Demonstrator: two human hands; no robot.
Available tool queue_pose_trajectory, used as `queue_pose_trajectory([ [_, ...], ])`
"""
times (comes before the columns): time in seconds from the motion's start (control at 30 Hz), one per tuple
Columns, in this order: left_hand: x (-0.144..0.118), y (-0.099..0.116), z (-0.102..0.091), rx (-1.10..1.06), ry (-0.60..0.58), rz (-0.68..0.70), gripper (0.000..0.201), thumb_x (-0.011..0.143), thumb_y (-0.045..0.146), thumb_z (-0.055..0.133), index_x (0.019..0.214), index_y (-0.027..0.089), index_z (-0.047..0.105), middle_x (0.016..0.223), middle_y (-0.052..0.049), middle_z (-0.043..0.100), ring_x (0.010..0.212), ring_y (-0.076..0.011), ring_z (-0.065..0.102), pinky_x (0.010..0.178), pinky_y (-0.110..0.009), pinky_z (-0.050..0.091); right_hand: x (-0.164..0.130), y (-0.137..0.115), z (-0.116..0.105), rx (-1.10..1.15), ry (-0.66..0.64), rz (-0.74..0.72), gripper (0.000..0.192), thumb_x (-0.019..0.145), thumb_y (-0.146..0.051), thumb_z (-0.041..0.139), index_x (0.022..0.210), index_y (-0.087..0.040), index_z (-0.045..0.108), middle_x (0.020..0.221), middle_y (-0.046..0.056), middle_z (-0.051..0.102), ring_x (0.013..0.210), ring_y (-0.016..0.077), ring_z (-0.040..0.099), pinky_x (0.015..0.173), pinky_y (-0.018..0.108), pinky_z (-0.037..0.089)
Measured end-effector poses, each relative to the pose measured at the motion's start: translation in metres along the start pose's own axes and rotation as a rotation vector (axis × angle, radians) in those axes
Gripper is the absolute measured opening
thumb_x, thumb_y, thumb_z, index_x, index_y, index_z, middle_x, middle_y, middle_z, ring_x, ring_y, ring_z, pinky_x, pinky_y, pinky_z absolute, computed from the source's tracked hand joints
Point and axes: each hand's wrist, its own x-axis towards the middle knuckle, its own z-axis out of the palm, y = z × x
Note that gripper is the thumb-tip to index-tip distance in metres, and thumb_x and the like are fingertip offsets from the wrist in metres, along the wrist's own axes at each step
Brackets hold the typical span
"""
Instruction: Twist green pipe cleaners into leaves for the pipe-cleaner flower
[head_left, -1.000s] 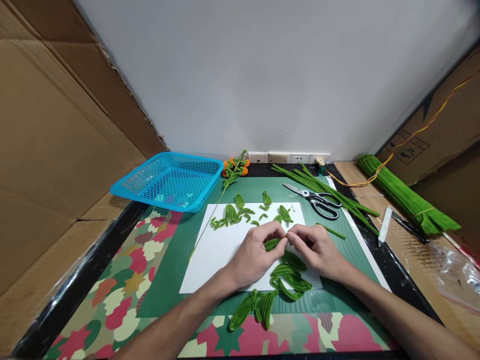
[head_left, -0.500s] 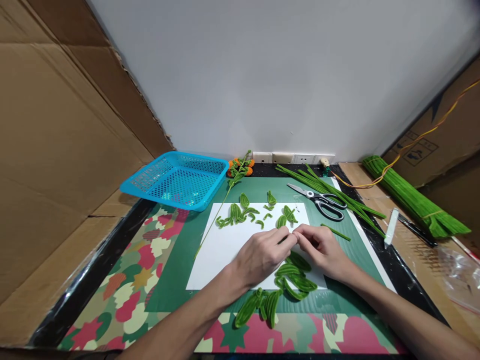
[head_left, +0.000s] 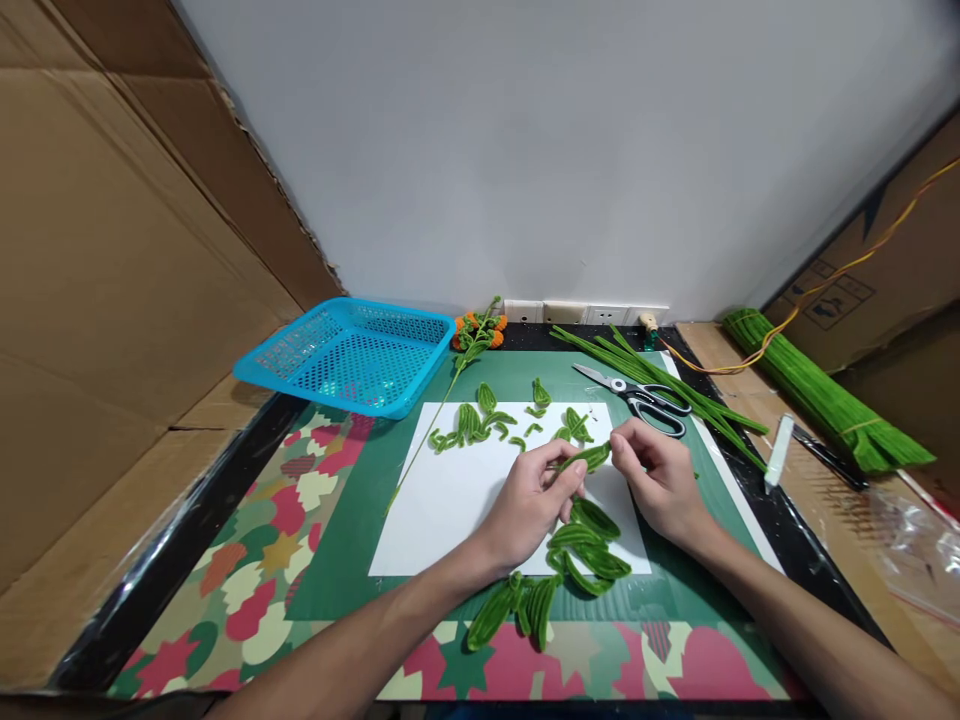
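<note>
My left hand (head_left: 534, 502) is closed around one end of a green pipe-cleaner leaf (head_left: 591, 458), held above the white paper (head_left: 450, 520). At the leaf's other end, the thumb and fingertips of my right hand (head_left: 661, 478) pinch its tip. Larger fuzzy green leaves (head_left: 592, 548) lie just below my hands, and another leaf cluster (head_left: 517, 608) sits nearer the front edge. Beyond the hands, small leaves (head_left: 471, 424) and short curled pieces are scattered on the paper.
Scissors (head_left: 637, 392) lie at the back right beside loose green pipe cleaners (head_left: 705, 405). A thick green bundle (head_left: 832, 395) and a white-handled tool (head_left: 780, 452) are further right. At the back left stand a blue basket (head_left: 352, 365) and an orange flower stem (head_left: 469, 350).
My hands have moved slightly apart and the right has turned, so the leaf between them now shows. The view has shifted a little.
</note>
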Motion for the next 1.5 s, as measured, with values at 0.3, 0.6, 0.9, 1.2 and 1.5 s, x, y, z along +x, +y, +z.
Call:
queue_pose_trajectory([
  [0.3, 0.005, -0.002, -0.002, -0.044, -0.076, -0.019, 0.033, 0.102, 0.047, 0.063, 0.09, 0.017, 0.058, 0.072, 0.001, 0.066, 0.045, -0.0051, 0.051, 0.044, -0.016, 0.033, 0.006, -0.004, 0.001, 0.175, -0.118, 0.111, 0.052, 0.103, -0.057, 0.057, 0.066, -0.021, 0.049, 0.061, -0.004, 0.044, 0.057, 0.0123, 0.037, 0.054, 0.027, 0.031],
  [0.6, 0.001, 0.006, -0.001, 0.178, -0.007, -0.056, 0.032, 0.099, 0.039, 0.066, 0.078, 0.018, 0.055, 0.064, 0.001, 0.063, 0.048, -0.0079, 0.051, 0.045, -0.017, 0.039, 0.005, 0.001, 0.011, 0.353, -0.124, 0.295, 0.057, 0.095, -0.061, 0.069, 0.06, -0.021, 0.047, 0.049, -0.006, 0.041, 0.044, 0.0079, 0.031, 0.042, 0.025, 0.023],
  [0.9, 0.001, 0.012, -0.003, -0.046, -0.139, -0.132, 0.039, 0.094, 0.049, 0.073, 0.079, 0.017, 0.055, 0.057, 0.002, 0.063, 0.037, -0.0066, 0.048, 0.036, -0.015, 0.034, -0.005, -0.005, 0.023, 0.44, -0.004, 0.248, 0.053, 0.102, -0.054, 0.063, 0.063, -0.021, 0.049, 0.051, -0.006, 0.043, 0.043, 0.0081, 0.036, 0.043, 0.023, 0.03],
  [1.2, 0.005, 0.009, -0.007, -0.171, -0.056, -0.175, 0.042, 0.088, 0.05, 0.08, 0.08, 0.018, 0.053, 0.056, 0.006, 0.059, 0.037, -0.0025, 0.042, 0.036, -0.012, 0.029, 0.006, 0.001, 0.015, 0.541, -0.11, 0.266, 0.055, 0.102, -0.057, 0.061, 0.063, -0.02, 0.049, 0.052, -0.005, 0.043, 0.045, 0.0082, 0.035, 0.044, 0.023, 0.028],
  [1.5, 0.005, 0.01, -0.005, -0.151, -0.062, -0.202, 0.043, 0.087, 0.051, 0.081, 0.079, 0.018, 0.054, 0.054, 0.006, 0.058, 0.036, -0.0026, 0.04, 0.034, -0.012, 0.029, 0.008, 0.002, 0.014, 0.601, -0.18, 0.331, 0.057, 0.096, -0.062, 0.068, 0.063, -0.021, 0.044, 0.051, -0.007, 0.037, 0.043, 0.0069, 0.029, 0.04, 0.022, 0.024],
])
